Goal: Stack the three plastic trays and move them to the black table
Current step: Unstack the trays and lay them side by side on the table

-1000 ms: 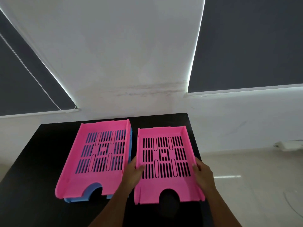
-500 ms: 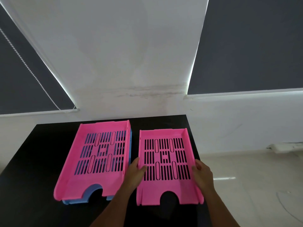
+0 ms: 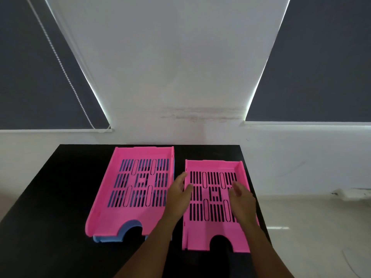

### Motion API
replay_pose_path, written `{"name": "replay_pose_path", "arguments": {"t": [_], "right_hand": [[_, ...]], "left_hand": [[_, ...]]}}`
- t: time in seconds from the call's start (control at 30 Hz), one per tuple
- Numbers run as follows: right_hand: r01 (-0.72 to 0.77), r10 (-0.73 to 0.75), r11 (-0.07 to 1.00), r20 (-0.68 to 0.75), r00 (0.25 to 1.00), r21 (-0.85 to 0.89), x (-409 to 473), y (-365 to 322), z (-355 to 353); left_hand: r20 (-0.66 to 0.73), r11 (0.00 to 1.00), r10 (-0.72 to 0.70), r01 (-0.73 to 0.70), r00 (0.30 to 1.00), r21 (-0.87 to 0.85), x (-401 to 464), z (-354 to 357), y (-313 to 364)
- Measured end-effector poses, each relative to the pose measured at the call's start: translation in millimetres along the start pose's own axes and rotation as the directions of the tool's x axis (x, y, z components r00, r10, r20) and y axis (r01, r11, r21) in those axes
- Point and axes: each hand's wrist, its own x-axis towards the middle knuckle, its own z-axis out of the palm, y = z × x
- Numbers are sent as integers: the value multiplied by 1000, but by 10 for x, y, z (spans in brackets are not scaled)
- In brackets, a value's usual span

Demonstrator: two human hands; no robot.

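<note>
Two pink slotted plastic trays lie side by side on the black table [image 3: 50, 197]. The left pink tray [image 3: 136, 189] sits on top of a blue tray [image 3: 108, 238], whose edge shows under its near end. The right pink tray [image 3: 212, 205] lies flat on the table by itself. My left hand [image 3: 179, 194] hovers at this tray's left wall, fingers apart, thumb over the rim. Above the tray's right half, my right hand [image 3: 240, 197] is spread out and holds nothing.
The table stands against a white wall [image 3: 180, 77] with dark window blinds [image 3: 321, 67] on both sides. Its right edge runs close beside the right tray, with light floor [image 3: 311, 227] beyond. A bead cord [image 3: 66, 71] hangs at the left blind.
Both hands have let go of the right pink tray and shifted forward and inward over it. The tray now lies flat on the table.
</note>
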Motion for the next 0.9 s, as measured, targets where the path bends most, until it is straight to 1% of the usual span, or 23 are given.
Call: {"name": "replay_pose_path", "arguments": {"t": [0.1, 0.2, 0.33, 0.43, 0.53, 0.67, 0.77, 0.83, 0.9], "right_hand": [[28, -28, 1000, 75, 997, 0, -97, -162, 236], [52, -51, 999, 146, 988, 2, -209, -291, 489], [67, -62, 998, 232, 971, -14, -371, -398, 825], [62, -59, 998, 285, 957, -2, -503, -461, 1050], [38, -36, 999, 317, 948, 1, -612, -504, 1261], [9, -3, 1000, 325, 946, -17, -723, -540, 1489], [9, -5, 1000, 347, 938, -10, -806, -553, 1613], [-8, 16, 1000, 348, 937, -25, -859, -539, 1686], [-38, 46, 999, 330, 943, -30, -905, -547, 1731]], "left_hand": [[-58, 999, 39, -40, 998, -22, 0, -237, 42], [-150, 997, 72, -75, 986, -18, 6, -540, -11], [-252, 997, 73, -69, 965, 27, -25, -988, -179], [-323, 996, 73, -55, 943, 66, -20, -1340, -333], [-365, 996, 48, -18, 930, 84, -35, -1697, -485], [-428, 986, 17, 55, 904, 157, -54, -2098, -685], [-418, 973, -44, 134, 907, 188, -58, -2290, -787], [-394, 971, -145, 206, 908, 119, -55, -2375, -862], [-342, 967, -235, 254, 910, 8, -69, -2433, -895]]}}
